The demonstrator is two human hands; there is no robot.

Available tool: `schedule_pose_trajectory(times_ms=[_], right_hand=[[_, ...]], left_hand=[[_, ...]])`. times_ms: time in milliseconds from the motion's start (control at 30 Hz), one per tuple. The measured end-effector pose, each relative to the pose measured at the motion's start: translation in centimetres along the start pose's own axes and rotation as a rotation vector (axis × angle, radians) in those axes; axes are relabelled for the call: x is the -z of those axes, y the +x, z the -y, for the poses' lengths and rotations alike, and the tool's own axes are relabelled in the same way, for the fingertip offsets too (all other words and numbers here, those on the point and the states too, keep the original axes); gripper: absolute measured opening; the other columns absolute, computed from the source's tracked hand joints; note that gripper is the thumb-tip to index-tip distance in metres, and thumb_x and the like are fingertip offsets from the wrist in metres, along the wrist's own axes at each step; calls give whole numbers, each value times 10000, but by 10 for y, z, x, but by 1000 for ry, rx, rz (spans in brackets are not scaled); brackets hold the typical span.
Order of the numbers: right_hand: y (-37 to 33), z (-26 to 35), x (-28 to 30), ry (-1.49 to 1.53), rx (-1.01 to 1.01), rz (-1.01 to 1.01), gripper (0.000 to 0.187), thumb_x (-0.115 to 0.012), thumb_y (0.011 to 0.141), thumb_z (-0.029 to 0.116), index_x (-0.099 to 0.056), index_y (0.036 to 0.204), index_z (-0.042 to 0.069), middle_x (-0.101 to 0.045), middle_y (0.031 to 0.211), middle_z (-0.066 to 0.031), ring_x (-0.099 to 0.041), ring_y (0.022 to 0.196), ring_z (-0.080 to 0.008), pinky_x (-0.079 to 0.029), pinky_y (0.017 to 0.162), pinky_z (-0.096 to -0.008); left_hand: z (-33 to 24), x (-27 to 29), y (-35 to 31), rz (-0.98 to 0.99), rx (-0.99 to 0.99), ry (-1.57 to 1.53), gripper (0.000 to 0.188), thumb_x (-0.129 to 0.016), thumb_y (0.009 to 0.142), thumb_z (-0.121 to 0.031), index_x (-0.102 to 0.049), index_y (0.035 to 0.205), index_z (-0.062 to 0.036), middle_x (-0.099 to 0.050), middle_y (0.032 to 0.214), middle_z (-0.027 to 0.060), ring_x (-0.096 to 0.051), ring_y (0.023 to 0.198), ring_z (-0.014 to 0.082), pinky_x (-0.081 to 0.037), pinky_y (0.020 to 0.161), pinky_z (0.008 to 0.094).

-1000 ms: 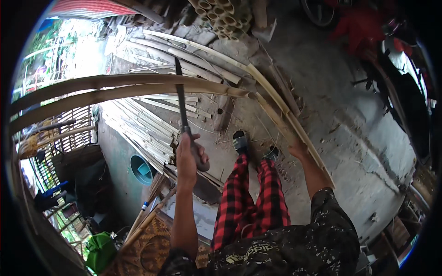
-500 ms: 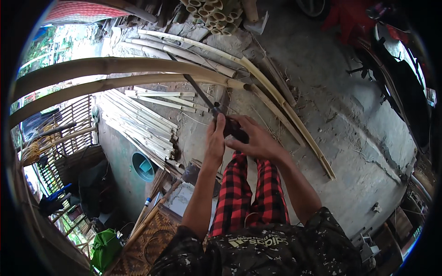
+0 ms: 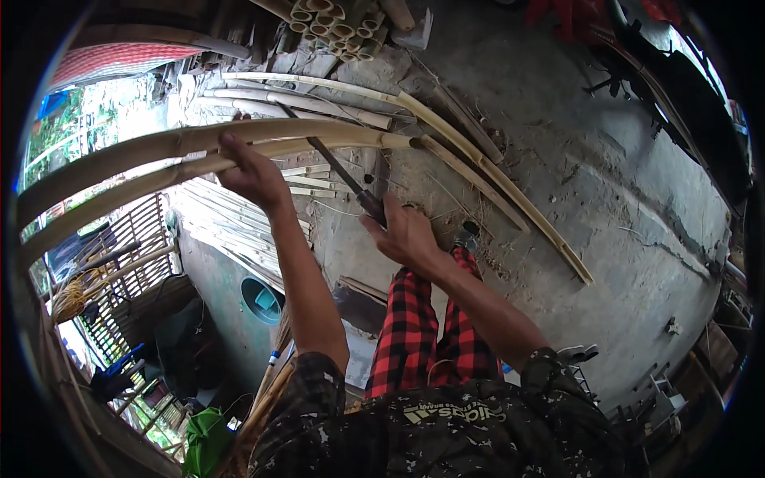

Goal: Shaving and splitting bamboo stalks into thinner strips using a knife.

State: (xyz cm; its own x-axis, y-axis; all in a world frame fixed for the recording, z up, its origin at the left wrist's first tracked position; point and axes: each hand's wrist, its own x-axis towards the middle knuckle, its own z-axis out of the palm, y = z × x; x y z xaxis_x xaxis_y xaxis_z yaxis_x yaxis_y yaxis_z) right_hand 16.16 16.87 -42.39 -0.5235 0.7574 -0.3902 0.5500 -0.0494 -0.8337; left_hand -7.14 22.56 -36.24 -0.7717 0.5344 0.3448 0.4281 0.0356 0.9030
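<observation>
A long bamboo pole (image 3: 159,139), split lengthwise, comes in from the left; its two halves stand apart there and meet near its right end. My left hand (image 3: 256,177) is closed around the split pole, thumb on the near side, fingertips showing past the far edge. My right hand (image 3: 405,233) is closed on the dark handle of a long knife (image 3: 339,167). Its blade slants up and left through the split, the tip showing beyond the upper half. The blade's middle is hidden behind that half.
Bamboo strips (image 3: 239,215) lie in a pile at left, beside a teal bucket (image 3: 262,300). Longer bamboo lengths (image 3: 494,171) rest on the concrete floor (image 3: 606,263) ahead and to the right. Cut bamboo tubes (image 3: 339,28) are stacked at the back. A dark motorcycle-like shape (image 3: 677,103) stands far right.
My left hand has left the knife and moved up and left onto the split bamboo pole. My right hand has shifted its grip on the knife handle. The view has tilted slightly.
</observation>
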Motion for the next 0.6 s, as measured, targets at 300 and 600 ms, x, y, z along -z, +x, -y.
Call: schedule_pose_trajectory(times_ms=[300, 600], right_hand=[[-16, 38, 3, 237, -267, 57, 507, -692, 926, 365, -498, 1093, -73, -649, 783, -257, -669, 759, -437, -491, 696, -505], [-6, 31, -3, 287, -247, -20, 383, -699, 861, 202, -528, 1065, -74, -640, 881, -260, -642, 815, -377, -488, 737, -457]], left_hand=[[5, -56, 10, 224, -10, -587, 646, -380, 1069, -495, -325, 1411, 50, -566, 1376, 243, -605, 1227, 398, -509, 1027, 492], [-3, -93, 4, -228, -383, -338, 276, -581, 1037, -214, -615, 940, 42, -631, 863, 81, -581, 776, 132, -508, 750, 336]])
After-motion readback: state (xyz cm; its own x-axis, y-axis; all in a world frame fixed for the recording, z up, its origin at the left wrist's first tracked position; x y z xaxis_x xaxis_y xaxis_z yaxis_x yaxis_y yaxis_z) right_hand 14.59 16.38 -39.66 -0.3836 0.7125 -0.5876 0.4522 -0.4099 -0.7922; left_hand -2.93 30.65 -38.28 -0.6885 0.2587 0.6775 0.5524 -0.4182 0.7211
